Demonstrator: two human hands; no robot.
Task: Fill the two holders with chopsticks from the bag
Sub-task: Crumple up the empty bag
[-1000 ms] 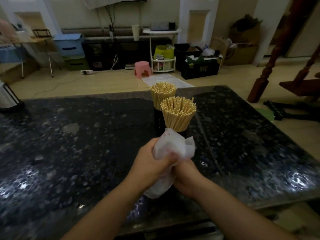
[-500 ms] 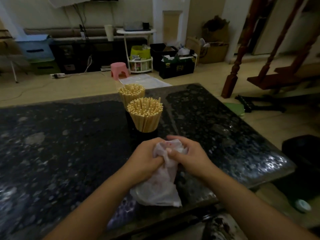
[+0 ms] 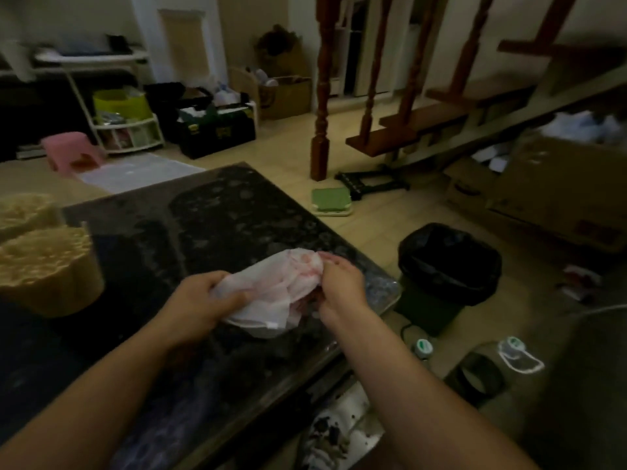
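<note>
A crumpled white plastic bag (image 3: 274,293) with faint red print is held over the right corner of the dark speckled table (image 3: 217,225). My left hand (image 3: 200,307) grips its left end and my right hand (image 3: 339,286) pinches its right end. Two bundles of pale chopsticks stand at the far left: the nearer bundle (image 3: 44,262) and the farther one (image 3: 23,212). Their holders are hidden or out of frame. The picture is blurred.
A green bin lined with a black bag (image 3: 448,266) stands on the floor just right of the table corner. Beyond it are a cardboard box (image 3: 549,184), wooden stair posts (image 3: 320,96), a green tray (image 3: 330,201) and a pink stool (image 3: 73,152).
The view has swung right, so the chopstick bundles slid to the left edge and the bin came into sight. My hands carried the bag toward the table's right corner and spread apart on it.
</note>
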